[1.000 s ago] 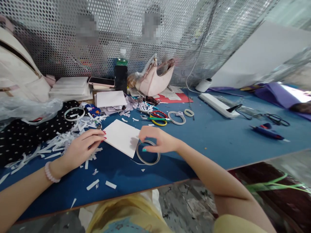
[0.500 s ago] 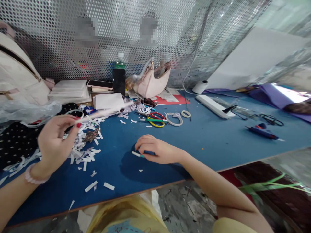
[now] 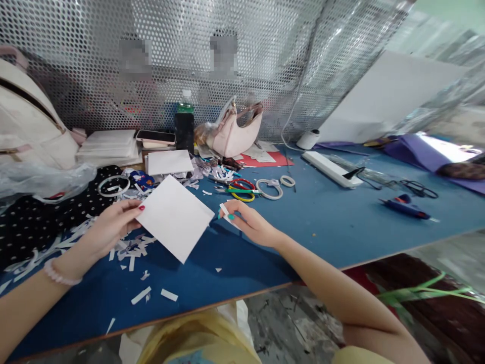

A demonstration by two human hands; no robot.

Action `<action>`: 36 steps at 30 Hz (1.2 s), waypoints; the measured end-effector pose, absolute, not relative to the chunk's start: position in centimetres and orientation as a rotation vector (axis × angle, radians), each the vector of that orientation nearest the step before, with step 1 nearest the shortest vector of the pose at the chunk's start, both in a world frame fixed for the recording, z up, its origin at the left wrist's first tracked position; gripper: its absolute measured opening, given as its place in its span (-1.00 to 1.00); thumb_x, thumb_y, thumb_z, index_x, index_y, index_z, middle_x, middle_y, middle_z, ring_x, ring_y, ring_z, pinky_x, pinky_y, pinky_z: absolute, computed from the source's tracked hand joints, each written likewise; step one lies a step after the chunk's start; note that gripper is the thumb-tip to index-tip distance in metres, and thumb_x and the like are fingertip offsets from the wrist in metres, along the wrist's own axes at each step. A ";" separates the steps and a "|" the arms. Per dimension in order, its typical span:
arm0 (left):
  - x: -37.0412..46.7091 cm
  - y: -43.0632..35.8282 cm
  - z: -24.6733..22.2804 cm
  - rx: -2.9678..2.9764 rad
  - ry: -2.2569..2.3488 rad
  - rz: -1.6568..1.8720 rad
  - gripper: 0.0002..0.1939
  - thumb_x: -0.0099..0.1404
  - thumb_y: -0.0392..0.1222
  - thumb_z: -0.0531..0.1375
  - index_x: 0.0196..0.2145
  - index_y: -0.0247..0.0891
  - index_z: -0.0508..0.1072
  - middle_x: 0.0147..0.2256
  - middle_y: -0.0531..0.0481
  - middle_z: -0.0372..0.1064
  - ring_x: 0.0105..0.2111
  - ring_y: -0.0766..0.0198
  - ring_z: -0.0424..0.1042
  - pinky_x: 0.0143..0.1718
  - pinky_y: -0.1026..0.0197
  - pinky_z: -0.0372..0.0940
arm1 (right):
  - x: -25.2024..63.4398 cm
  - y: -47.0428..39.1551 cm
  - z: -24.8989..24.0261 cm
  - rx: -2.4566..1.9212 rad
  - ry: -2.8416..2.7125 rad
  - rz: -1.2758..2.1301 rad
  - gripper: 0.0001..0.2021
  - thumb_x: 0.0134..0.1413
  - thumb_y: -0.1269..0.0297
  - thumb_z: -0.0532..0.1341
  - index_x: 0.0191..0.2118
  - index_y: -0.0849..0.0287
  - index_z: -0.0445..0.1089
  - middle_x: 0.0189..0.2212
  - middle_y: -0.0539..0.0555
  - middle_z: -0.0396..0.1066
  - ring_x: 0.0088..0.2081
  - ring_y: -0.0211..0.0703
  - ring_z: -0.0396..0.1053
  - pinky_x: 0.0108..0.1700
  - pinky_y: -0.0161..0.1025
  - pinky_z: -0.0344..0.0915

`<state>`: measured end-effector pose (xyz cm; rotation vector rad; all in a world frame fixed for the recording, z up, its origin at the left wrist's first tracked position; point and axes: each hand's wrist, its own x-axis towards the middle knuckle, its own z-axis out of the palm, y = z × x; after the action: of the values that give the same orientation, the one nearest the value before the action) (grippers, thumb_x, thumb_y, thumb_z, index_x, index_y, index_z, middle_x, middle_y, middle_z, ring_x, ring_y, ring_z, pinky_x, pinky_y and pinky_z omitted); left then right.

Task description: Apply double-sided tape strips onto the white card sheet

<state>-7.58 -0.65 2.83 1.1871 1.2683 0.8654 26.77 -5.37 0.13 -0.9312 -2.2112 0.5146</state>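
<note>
Smooth, matt paper is seen in the white square — shiny, perforated metal in the panel, glossy, crumpled plastic in the clear bag.

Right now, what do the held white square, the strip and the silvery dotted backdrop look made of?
White square: likely paper or card, matte; flat, even surface, crisp edges.
Strip: probably paper, matte white; thin and narrow.
Silvery dotted backdrop: metal mesh or metallic film, can't tell which; shiny glints.

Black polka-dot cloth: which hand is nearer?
Left. The left hand is by the right edge of the cloth, holding a white card; the right hand is right of the card, pinching a white strip.
</note>
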 end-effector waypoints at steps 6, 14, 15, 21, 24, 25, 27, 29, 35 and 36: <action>-7.0 -1.1 2.3 1.307 1.215 0.659 -0.49 0.00 0.11 0.40 -0.18 -0.27 0.52 -0.14 -0.13 0.56 -0.12 0.04 0.55 -0.14 0.09 0.51 | 25.5 -5.4 -0.4 -0.797 -2.430 0.195 -0.82 0.36 0.39 -0.10 -0.17 0.10 0.22 -0.19 0.18 0.42 -0.06 -0.07 0.33 -0.02 -0.04 0.30; -7.1 -1.4 1.2 1.853 1.104 0.553 -0.36 0.21 0.16 0.19 0.13 -0.28 0.38 0.16 -0.21 0.36 0.12 -0.05 0.40 0.10 -0.07 0.37 | 24.1 -5.5 -1.0 -0.733 -2.599 -0.079 -0.78 0.31 0.50 -0.06 -0.16 0.16 0.29 -0.19 0.18 0.48 -0.06 -0.08 0.39 0.00 -0.05 0.28; -7.0 -1.7 1.2 1.950 1.095 0.538 -0.39 0.24 0.13 0.15 0.15 -0.27 0.36 0.19 -0.20 0.32 0.15 -0.04 0.36 0.13 -0.05 0.34 | 23.9 -5.4 -0.9 -0.725 -2.597 -0.091 -0.77 0.31 0.50 -0.06 -0.17 0.15 0.29 -0.19 0.17 0.49 -0.05 -0.09 0.39 0.01 -0.05 0.28; -6.6 -3.2 1.0 2.339 1.054 0.431 -0.49 0.35 -0.01 0.06 0.20 -0.20 0.32 0.21 -0.13 0.30 0.23 0.03 0.26 0.28 -0.01 0.15 | 22.3 -4.7 -1.1 -0.603 -2.571 -0.180 -0.79 0.34 0.47 -0.05 -0.21 0.16 0.29 -0.23 0.13 0.51 -0.07 -0.12 0.42 0.02 -0.11 0.30; -6.4 -3.6 0.7 2.396 0.967 0.463 -0.57 0.38 -0.06 0.06 0.15 -0.19 0.36 0.16 -0.13 0.34 0.19 0.08 0.30 0.26 0.02 0.18 | 21.1 -4.3 -1.2 -0.560 -2.637 -0.239 -0.81 0.34 0.44 -0.03 -0.24 0.17 0.31 -0.33 0.10 0.50 -0.21 -0.13 0.42 -0.04 -0.13 0.28; -6.4 -3.7 0.5 2.414 0.933 0.478 -0.61 0.38 -0.08 0.06 0.12 -0.17 0.38 0.14 -0.12 0.35 0.17 0.09 0.31 0.25 0.03 0.19 | 20.6 -4.3 -1.3 -0.555 -2.665 -0.259 -0.81 0.34 0.44 -0.02 -0.24 0.18 0.31 -0.34 0.09 0.50 -0.23 -0.13 0.41 -0.05 -0.14 0.26; -6.3 -3.9 0.1 2.456 0.862 0.497 -0.69 0.39 -0.12 0.08 0.04 -0.15 0.42 0.12 -0.10 0.36 0.16 0.11 0.31 0.24 0.03 0.20 | 19.8 -4.3 -1.3 -0.538 -2.710 -0.288 -0.79 0.34 0.46 -0.03 -0.24 0.18 0.32 -0.35 0.08 0.50 -0.25 -0.15 0.39 -0.05 -0.15 0.22; -6.3 -4.1 -0.2 2.499 0.802 0.514 -0.77 0.39 -0.16 0.09 -0.07 -0.15 0.47 0.10 -0.08 0.37 0.14 0.13 0.31 0.21 0.05 0.22 | 19.1 -4.3 -1.4 -0.511 -2.721 -0.299 -0.79 0.34 0.47 -0.03 -0.24 0.19 0.32 -0.34 0.07 0.49 -0.25 -0.17 0.37 -0.04 -0.16 0.19; -6.0 -4.3 -0.4 2.589 0.737 0.596 -0.79 0.41 -0.25 0.07 -0.25 -0.18 0.51 -0.02 -0.09 0.44 0.04 0.14 0.39 0.12 0.07 0.27 | 18.1 -4.6 -2.1 -0.579 -2.651 -0.260 -0.80 0.34 0.41 -0.02 -0.26 0.19 0.32 -0.37 0.08 0.46 -0.23 -0.15 0.35 -0.07 -0.18 0.17; -6.0 -4.3 -0.4 2.599 0.733 0.606 -0.79 0.41 -0.25 0.07 -0.25 -0.18 0.52 -0.04 -0.09 0.45 0.02 0.14 0.40 0.11 0.06 0.27 | 18.0 -4.6 -2.1 -0.591 -2.644 -0.249 -0.80 0.34 0.41 -0.02 -0.27 0.19 0.32 -0.37 0.09 0.46 -0.24 -0.15 0.35 -0.06 -0.17 0.17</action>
<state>-6.00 -4.31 -0.36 2.5986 0.7334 0.6058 18.04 -4.61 -2.14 -0.5907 -2.6442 -0.2491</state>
